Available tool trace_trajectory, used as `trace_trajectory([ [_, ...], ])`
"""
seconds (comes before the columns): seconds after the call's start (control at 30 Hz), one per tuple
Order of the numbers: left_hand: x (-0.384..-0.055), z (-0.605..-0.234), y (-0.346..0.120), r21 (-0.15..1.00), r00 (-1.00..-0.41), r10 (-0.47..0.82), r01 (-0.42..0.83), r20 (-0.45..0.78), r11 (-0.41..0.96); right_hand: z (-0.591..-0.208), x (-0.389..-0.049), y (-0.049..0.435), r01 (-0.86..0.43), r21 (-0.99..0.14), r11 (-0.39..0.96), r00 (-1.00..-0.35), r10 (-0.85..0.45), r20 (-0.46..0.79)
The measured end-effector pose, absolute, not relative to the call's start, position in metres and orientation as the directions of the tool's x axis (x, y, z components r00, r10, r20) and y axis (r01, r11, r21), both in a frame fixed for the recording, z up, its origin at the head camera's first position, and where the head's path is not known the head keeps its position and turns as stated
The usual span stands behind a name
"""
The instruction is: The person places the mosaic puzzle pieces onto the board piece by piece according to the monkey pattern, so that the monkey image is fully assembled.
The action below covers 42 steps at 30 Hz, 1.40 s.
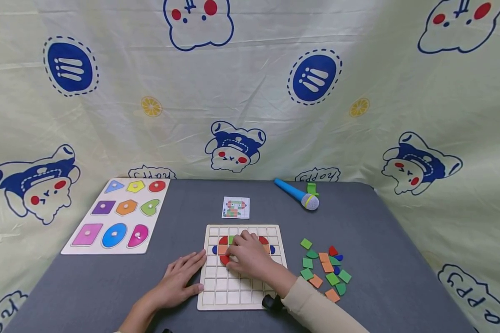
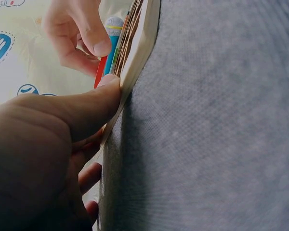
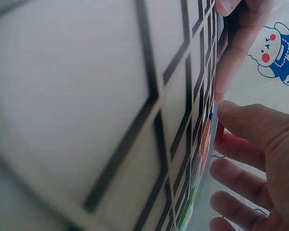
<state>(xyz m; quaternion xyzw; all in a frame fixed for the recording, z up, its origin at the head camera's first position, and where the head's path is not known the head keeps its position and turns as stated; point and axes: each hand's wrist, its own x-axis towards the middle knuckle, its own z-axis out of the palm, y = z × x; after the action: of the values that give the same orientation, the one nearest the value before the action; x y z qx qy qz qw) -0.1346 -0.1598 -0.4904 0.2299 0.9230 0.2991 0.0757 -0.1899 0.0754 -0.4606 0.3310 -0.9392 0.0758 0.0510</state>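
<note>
You are pinching a thin, flat red piece (image 2: 100, 72) between thumb and forefinger of your right hand (image 1: 252, 255), at the pale gridded board (image 1: 235, 300); your left hand (image 1: 178, 281), fingers outstretched, is touching its left edge on the woven grey cloth (image 2: 221, 120).

1. Pale wooden board (image 1: 221, 296), lower centre: square-grid pattern; its flat inlaid pieces (image 1: 222, 250) red, orange, green, blue.
2. Loose flat pieces (image 1: 327, 267), lower right: green, orange, red, blue.
3. Blue microphone (image 1: 289, 190), right of centre: silver-grey, yellow-ringed end.
4. Pale cream fabric backdrop (image 1: 233, 92), top: blue-and-red animal print (image 1: 233, 141).
</note>
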Motion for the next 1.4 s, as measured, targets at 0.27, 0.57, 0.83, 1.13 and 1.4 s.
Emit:
trace_trajectory([
  [0.27,-0.1350,-0.4922,-0.1602,0.590,-0.888,0.459,0.368,-0.004,0.718,-0.4620,-0.1931,0.0685,-0.621,-0.096,0.778,-0.783,-0.610,0.118],
  [0.57,-0.1325,-0.4905,-0.1591,0.579,-0.885,0.464,0.391,0.025,0.715,-0.4627,-0.1939,0.0650,-0.631,-0.034,0.775,-0.773,-0.625,0.109],
  [0.83,-0.1320,-0.4890,-0.1586,0.578,-0.886,0.463,0.392,0.027,0.716,-0.4633,-0.1943,0.0647,-0.629,-0.012,0.777,-0.771,-0.623,0.131],
  [1.13,-0.1315,-0.4897,-0.1582,0.567,-0.886,0.462,0.402,0.042,0.719,-0.4659,-0.1953,0.0655,-0.630,-0.007,0.776,-0.769,-0.623,0.144],
  [1.4,-0.1324,-0.4910,-0.1588,0.572,-0.886,0.462,0.396,0.033,0.719,-0.4622,-0.1930,0.0685,-0.610,-0.074,0.789,-0.791,-0.599,0.126],
])
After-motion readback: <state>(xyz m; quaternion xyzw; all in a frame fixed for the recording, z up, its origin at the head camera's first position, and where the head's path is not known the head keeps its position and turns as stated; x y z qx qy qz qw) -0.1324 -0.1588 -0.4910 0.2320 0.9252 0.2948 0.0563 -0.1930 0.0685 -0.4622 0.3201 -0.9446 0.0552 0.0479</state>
